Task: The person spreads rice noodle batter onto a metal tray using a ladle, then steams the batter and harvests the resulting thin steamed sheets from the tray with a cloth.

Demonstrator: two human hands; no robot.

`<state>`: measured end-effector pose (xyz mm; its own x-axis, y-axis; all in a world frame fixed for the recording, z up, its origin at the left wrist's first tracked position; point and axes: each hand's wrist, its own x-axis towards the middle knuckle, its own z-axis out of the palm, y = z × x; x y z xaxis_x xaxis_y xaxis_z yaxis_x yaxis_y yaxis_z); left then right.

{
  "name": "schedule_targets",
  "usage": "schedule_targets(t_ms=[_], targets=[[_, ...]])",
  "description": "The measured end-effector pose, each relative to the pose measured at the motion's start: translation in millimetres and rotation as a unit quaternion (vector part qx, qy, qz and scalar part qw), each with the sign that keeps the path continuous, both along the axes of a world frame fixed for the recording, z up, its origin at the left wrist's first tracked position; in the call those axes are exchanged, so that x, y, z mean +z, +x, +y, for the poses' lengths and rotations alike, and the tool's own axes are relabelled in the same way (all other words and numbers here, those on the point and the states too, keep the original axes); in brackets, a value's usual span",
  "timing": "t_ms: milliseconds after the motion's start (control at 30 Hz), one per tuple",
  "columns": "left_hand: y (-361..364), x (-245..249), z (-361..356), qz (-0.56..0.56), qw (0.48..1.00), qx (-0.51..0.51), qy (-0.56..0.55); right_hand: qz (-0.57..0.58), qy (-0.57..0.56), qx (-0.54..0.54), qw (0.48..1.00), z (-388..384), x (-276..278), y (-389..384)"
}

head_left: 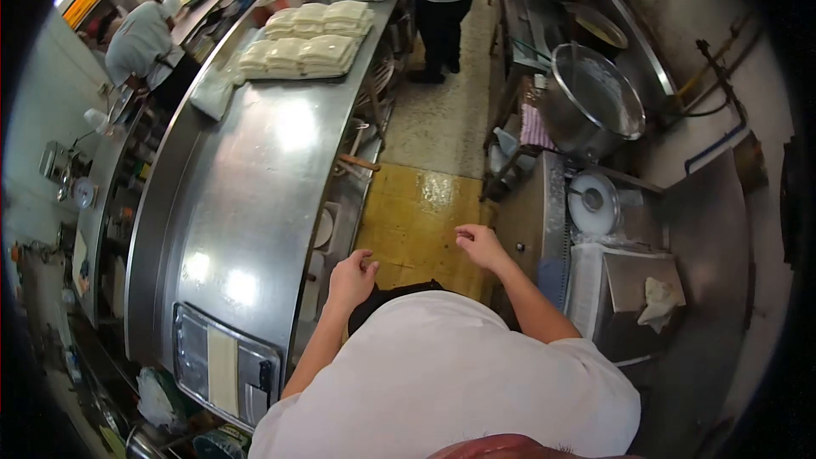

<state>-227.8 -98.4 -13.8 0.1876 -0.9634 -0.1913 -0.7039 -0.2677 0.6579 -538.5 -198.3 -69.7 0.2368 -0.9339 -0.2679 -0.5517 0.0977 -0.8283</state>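
Note:
My left hand (353, 279) hovers beside the right edge of the long steel counter (255, 161), its fingers loosely curled and apart, with nothing in them. Over the yellow floor, my right hand (480, 246) hangs in the air with bent fingers; its fingertips are close together, and whether they touch is too small to tell. Neither hand touches the counter. On the counter's near end lies a metal tray (191, 348) with a pale strip (223, 370) and a dark-handled tool (265, 374). Stacks of pale wrapped packs (302, 55) stand at its far end.
A large steel pot (595, 102) stands at the right, above a white round lid (593, 204). A cloth (659, 304) lies on a steel box (625, 280). One person (446, 0) stands in the aisle ahead; another person (144, 42) bends over at the far left.

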Motion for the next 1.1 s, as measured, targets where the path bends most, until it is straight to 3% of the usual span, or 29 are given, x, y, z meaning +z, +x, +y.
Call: schedule_targets(t_ms=[100,200,300,367,433,567,633,700,800,833,1000,1033,1100], targets=[[-29,6,-34,-0.005,0.997,-0.070,0.011,-0.015,-0.055,-0.062,0.996,-7,14,-27],[-49,8,-68,-0.009,0.991,-0.130,0.028,-0.012,-0.005,-0.118,0.993,-19,41,-48],[-64,1,-105,-0.028,0.981,-0.188,0.023,-0.038,-0.024,-0.174,0.984,-41,37,-79],[-75,-1,-131,-0.012,0.975,-0.221,0.024,-0.042,-0.063,-0.209,0.975,-60,60,-93],[-86,-6,-157,-0.012,0.968,-0.247,0.029,-0.091,-0.197,-0.215,0.952,-87,81,-115],[-107,-21,-223,0.008,0.949,-0.313,0.031,-0.033,-0.272,-0.254,0.928,-158,153,-144],[-114,-16,-258,0.007,0.940,-0.338,0.039,-0.042,-0.257,-0.271,0.927,-205,189,-156],[-123,-15,-294,0.009,0.936,-0.349,0.043,0.002,-0.330,-0.257,0.908,-261,219,-166],[-123,-18,-346,0.017,0.940,-0.341,0.008,0.038,-0.320,-0.248,0.913,-348,252,-174],[-122,-18,-364,0.021,0.940,-0.341,0.001,0.106,-0.333,-0.239,0.906,-378,253,-180],[-110,-22,-423,0.031,0.949,-0.312,0.014,0.330,-0.317,-0.207,0.865,-512,231,-220],[-107,-26,-430,0.030,0.951,-0.308,0.009,0.330,-0.315,-0.204,0.866,-528,226,-223],[-103,-32,-440,0.028,0.952,-0.304,0.010,0.425,-0.294,-0.223,0.827,-553,213,-231]])
